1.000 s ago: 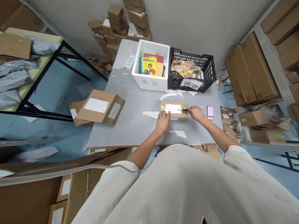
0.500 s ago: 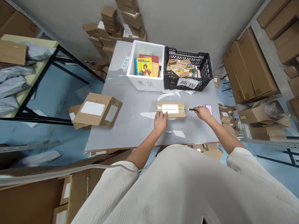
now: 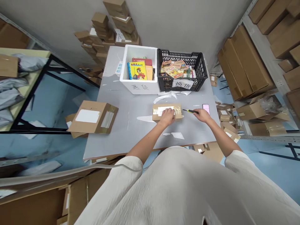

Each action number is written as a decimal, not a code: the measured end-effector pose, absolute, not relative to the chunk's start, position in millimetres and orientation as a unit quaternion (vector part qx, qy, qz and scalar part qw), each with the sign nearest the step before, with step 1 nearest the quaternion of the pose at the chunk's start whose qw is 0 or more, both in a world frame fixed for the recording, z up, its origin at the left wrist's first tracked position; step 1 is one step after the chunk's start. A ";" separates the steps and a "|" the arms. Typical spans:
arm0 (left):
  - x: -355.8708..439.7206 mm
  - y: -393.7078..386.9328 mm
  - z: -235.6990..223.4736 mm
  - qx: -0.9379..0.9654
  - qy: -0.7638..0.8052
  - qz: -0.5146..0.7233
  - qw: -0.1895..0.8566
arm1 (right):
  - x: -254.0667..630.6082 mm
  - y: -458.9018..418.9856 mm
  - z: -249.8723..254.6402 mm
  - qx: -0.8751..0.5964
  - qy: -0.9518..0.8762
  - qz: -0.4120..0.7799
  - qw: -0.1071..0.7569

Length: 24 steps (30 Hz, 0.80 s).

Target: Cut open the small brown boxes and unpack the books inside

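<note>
A small taped cardboard box with a white label lies flat on the grey table. My left hand rests on top of it, fingers stretched over the label and pressing it from above. Just right of the box, my right hand is closed around a box cutter, black with some yellow. Its tip points left at the box's right end, a small gap away. A phone with a lit pink screen lies right beside my right hand.
Behind the box stand a white foam bin and a black plastic crate, both holding books. A larger carton sits at the table's left edge. Paper scraps lie around. Shelves with cartons flank the right side.
My left hand has slid right and further onto the box's top. The box cutter in my right hand has turned slightly, its tip still beside the box. The whole view has shifted a little.
</note>
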<state>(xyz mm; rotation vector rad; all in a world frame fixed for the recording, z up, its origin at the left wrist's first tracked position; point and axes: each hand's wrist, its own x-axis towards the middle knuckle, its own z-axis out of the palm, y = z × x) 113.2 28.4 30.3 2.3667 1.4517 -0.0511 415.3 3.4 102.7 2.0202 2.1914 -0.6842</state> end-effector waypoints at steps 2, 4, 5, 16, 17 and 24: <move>116.8 39.0 31.2 0.842 0.505 -0.049 0.184 | 417.4 1.8 96.9 0.669 0.705 -0.237 0.020; 119.8 46.2 31.4 0.844 0.499 -0.074 0.183 | 420.0 1.3 90.7 0.673 0.695 -0.254 0.002; 121.4 48.4 31.3 0.845 0.494 -0.085 0.183 | 421.2 1.4 87.4 0.671 0.693 -0.263 -0.005; 124.3 38.4 23.7 0.849 0.497 -0.085 0.160 | 421.7 18.7 66.5 0.636 0.683 -0.353 -0.067; 124.4 37.8 23.1 0.848 0.499 -0.084 0.160 | 422.5 22.0 66.0 0.628 0.687 -0.360 -0.062; 128.0 38.5 22.6 0.834 0.517 -0.089 0.172 | 422.4 53.8 63.6 0.591 0.749 -0.298 0.032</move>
